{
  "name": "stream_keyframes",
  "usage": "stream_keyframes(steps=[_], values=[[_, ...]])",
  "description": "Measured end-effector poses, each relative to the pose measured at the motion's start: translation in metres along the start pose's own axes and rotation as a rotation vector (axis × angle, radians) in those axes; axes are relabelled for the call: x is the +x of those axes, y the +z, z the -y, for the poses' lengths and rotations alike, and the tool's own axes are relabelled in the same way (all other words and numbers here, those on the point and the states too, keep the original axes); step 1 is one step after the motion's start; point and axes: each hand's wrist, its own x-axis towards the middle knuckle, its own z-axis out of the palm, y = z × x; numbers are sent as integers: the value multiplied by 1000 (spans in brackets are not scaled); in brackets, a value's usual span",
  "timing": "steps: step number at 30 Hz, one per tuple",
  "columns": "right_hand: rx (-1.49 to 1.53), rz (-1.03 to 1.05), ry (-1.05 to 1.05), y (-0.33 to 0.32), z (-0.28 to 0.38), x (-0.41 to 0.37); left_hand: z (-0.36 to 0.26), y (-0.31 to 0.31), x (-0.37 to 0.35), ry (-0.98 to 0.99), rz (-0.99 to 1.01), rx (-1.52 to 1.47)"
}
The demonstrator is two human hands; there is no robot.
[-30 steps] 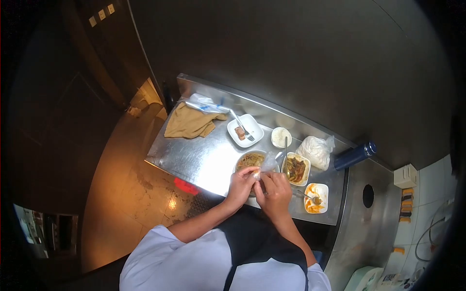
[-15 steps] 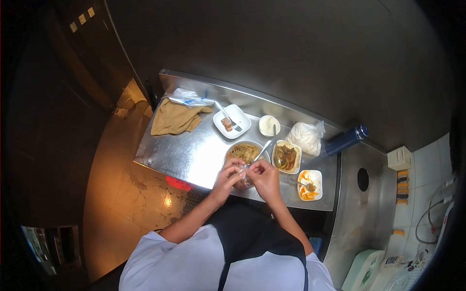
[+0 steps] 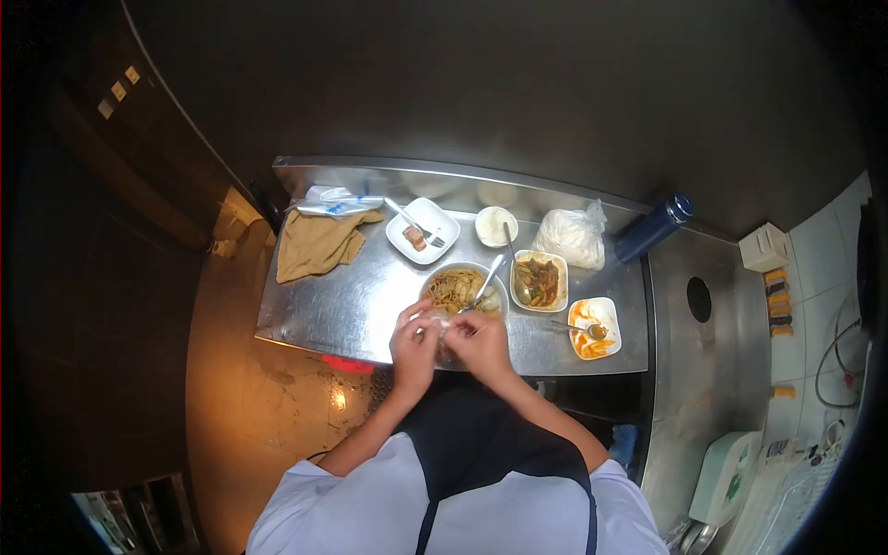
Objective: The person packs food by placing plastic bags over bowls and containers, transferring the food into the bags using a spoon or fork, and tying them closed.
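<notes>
My left hand (image 3: 413, 344) and my right hand (image 3: 481, 347) meet at the front edge of the steel table, fingers pinched on a small clear plastic bag (image 3: 441, 321). What the bag holds is mostly hidden by my fingers. Just beyond them sits a round bowl of noodles (image 3: 455, 289) with a spoon (image 3: 486, 285) leaning in it. Right of the bowl stands a square dish of cooked vegetables (image 3: 539, 281) with a spoon. A white dish with orange sauce (image 3: 593, 328) lies farther right.
On the steel table (image 3: 324, 310) are a brown cloth (image 3: 314, 245), a plate with meat and a fork (image 3: 423, 230), a white cup (image 3: 497, 227), a bag of white food (image 3: 571, 237) and a blue flask (image 3: 654, 228). A wall stands behind.
The camera view has turned and shifted slightly. My hands remain close together at the plastic bag, now a little farther left in view.
</notes>
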Motion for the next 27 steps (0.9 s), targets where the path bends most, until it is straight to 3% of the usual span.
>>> stream_keyframes(steps=[1,4,5,8,10,11,12,14,16,17,18,21,23,24,25,27], values=[[-158,-26,-150,1,8,-1,23,-6,3,-108,18,-14],[-200,-37,-464,3,23,2,46,-10,0,-501,6,-267],[-84,-56,-377,7,21,0,28,-7,-2,-275,29,-156],[149,13,-42,7,18,4,-26,12,-1,83,-100,-93],[427,26,142,1,14,8,-9,-18,6,160,264,338],[569,33,231,-11,31,11,7,-22,13,424,306,458],[714,47,319,-17,40,10,8,-26,18,429,304,497],[663,45,169,-21,39,7,8,-37,30,437,277,585],[570,-26,56,-37,52,9,38,-59,57,251,123,469],[472,-37,85,-55,47,8,45,-73,76,5,51,331],[565,-112,147,-65,26,2,48,-83,94,-240,-14,194],[218,-487,437,-99,-60,-37,48,-94,129,330,-272,824],[111,-652,550,-130,-128,-79,43,-102,139,269,-367,918],[272,-824,573,-139,-160,-100,44,-108,142,239,-410,966],[223,-918,607,-151,-176,-118,60,-115,145,375,-470,1004],[148,-1061,696,-182,-208,-137,62,-114,142,132,-314,826]])
